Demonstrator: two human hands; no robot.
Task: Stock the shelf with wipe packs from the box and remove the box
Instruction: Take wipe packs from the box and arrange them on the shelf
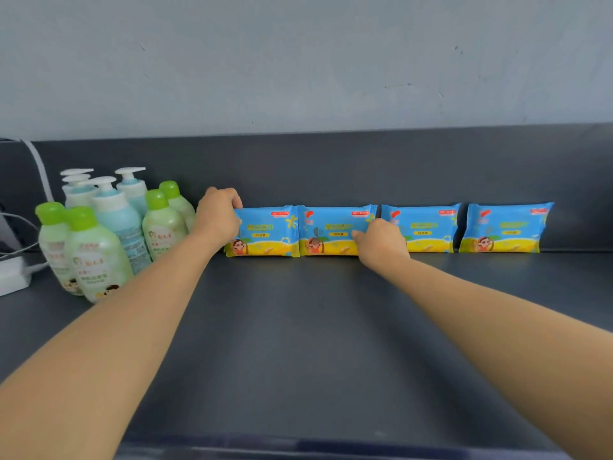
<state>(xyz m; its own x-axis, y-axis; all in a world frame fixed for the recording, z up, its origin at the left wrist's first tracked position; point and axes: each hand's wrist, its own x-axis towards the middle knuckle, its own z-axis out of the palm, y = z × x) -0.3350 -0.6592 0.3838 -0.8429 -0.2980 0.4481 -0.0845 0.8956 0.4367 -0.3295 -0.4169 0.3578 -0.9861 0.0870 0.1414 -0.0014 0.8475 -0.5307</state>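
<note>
Several blue-and-yellow wipe packs stand upright in a row against the back wall of the dark grey shelf (298, 343). My left hand (217, 215) grips the top left corner of the leftmost pack (265, 232). My right hand (379, 242) holds the right edge of the second pack (331, 230), thumb on its front. Two more packs (423, 232) (506, 229) stand further right, untouched. No box is in view.
A cluster of green-capped and pump bottles (109, 234) stands at the left, just beside my left hand. White cables and a power adapter (13, 277) lie at the far left edge. The shelf's front lip (315, 449) runs along the bottom.
</note>
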